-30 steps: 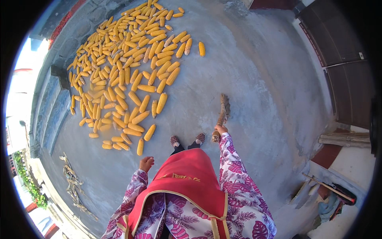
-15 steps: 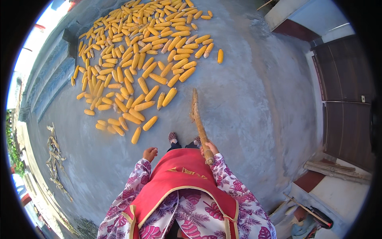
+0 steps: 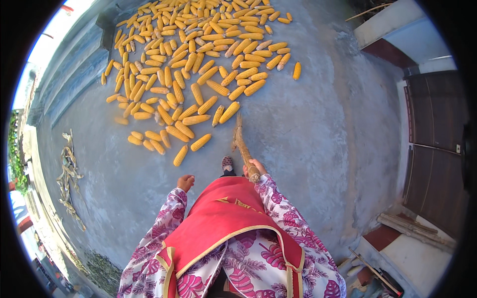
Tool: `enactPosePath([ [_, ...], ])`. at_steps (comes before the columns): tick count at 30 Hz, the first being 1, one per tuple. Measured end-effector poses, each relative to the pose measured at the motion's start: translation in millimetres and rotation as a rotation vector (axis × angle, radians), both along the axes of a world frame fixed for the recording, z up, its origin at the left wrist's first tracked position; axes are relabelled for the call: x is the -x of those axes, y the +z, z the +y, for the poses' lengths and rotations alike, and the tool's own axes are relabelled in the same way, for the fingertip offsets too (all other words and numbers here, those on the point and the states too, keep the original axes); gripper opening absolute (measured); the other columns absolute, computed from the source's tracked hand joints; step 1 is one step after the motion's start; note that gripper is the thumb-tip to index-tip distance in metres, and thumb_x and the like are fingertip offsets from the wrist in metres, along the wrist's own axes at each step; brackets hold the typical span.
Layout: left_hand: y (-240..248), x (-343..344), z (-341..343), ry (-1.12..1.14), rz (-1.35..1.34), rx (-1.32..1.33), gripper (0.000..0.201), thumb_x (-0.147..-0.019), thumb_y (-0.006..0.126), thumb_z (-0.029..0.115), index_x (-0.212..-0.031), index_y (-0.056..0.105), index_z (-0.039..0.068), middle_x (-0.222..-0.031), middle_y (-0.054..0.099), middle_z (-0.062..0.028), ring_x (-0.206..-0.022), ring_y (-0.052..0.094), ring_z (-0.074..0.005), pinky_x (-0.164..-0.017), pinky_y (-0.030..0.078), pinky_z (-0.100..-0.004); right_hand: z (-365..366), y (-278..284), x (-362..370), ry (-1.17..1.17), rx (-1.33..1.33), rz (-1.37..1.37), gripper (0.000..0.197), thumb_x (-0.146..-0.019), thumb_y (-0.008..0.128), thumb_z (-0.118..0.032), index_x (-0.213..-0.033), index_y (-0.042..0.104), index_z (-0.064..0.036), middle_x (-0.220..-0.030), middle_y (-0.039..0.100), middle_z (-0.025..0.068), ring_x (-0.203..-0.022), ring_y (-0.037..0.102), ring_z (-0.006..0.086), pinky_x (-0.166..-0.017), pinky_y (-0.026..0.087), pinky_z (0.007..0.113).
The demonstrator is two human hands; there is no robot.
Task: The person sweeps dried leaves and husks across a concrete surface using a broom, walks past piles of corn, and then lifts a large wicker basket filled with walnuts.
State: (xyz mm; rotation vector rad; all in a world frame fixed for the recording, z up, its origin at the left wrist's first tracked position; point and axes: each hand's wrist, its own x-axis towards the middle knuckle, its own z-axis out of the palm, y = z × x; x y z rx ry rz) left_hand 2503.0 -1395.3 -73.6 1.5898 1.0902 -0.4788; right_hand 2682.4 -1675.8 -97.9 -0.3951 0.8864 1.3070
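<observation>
My right hand (image 3: 255, 166) is wrapped round the thick near end of a rough wooden stick (image 3: 241, 142). The stick points forward, with its far tip by the lowest corn cobs on the right. To the left of my red apron (image 3: 223, 203), my left hand (image 3: 186, 183) hangs in the air, its fingers loosely bent and a little apart, with nothing visible in it. Many yellow corn cobs (image 3: 217, 88) lie spread over the grey concrete floor (image 3: 308, 134) ahead of me. Closest to my left hand is a cob (image 3: 181, 155) at the near edge of the spread.
Dry husks (image 3: 68, 174) lie on the floor to the left, below concrete steps (image 3: 79, 69). A dark double door (image 3: 432, 144) stands at the right. Near it are wooden poles (image 3: 415, 229) and a long-handled tool (image 3: 375, 270). One patterned shoe (image 3: 227, 163) shows beyond the apron.
The cobs and door have shifted right in view, and the near cobs sit slightly higher. My right hand and the stick are farther forward. One shoe shows now where two did before.
</observation>
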Motion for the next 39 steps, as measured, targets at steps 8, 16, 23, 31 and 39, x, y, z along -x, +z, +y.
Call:
enactPosePath([
  [8,-15,-10,17,0.030,0.004,0.017,0.027,-0.071,0.051,0.022,-0.083,0.057,-0.002,-0.066,0.056,-0.0072,-0.056,0.054,-0.0139,-0.053,0.043,-0.0254,1,64,-30,0.051,0.220,-0.520,0.047,-0.072,0.042,-0.011,-0.115,0.025,-0.0188,-0.069,0.047,0.0127,-0.049,0.049,0.0165,-0.041,0.045,0.028],
  [16,-23,-79,-5,-0.133,0.000,-0.086,0.028,-0.070,0.050,0.024,-0.084,0.057,0.001,-0.066,0.057,-0.0066,-0.057,0.055,-0.0138,-0.055,0.043,-0.0261,-102,40,-71,-0.111,0.183,-0.216,0.026,-0.070,0.048,-0.024,-0.086,0.041,-0.0047,-0.064,0.047,0.0074,-0.049,0.048,0.0137,-0.043,0.044,0.029],
  [23,-12,-147,-66,-0.056,0.041,-0.079,0.029,-0.071,0.050,0.024,-0.085,0.057,0.000,-0.068,0.057,-0.0084,-0.058,0.055,-0.0151,-0.058,0.044,-0.0269,-179,4,-131,-0.325,0.565,-0.154,0.024,-0.065,0.051,-0.025,-0.076,0.042,-0.0055,-0.056,0.046,0.0083,-0.044,0.047,0.0188,-0.039,0.042,0.030],
  [31,9,-264,-173,-0.163,-0.072,-0.003,0.030,-0.073,0.048,0.025,-0.087,0.056,0.000,-0.071,0.057,-0.0081,-0.064,0.054,-0.0133,-0.061,0.043,-0.0249,-213,-28,-213,0.005,0.343,-0.136,0.035,-0.066,0.052,-0.024,-0.092,0.036,-0.0061,-0.072,0.045,0.0111,-0.056,0.048,0.0185,-0.043,0.043,0.029],
  [39,13,-345,-214,-0.274,-0.120,0.060,0.029,-0.074,0.049,0.023,-0.090,0.054,-0.001,-0.071,0.056,-0.0073,-0.063,0.053,-0.0130,-0.059,0.043,-0.0249,-248,13,-269,-0.035,0.222,-0.415,0.044,-0.072,0.044,-0.014,-0.113,0.026,-0.0202,-0.071,0.045,0.0117,-0.052,0.047,0.0165,-0.043,0.043,0.029],
])
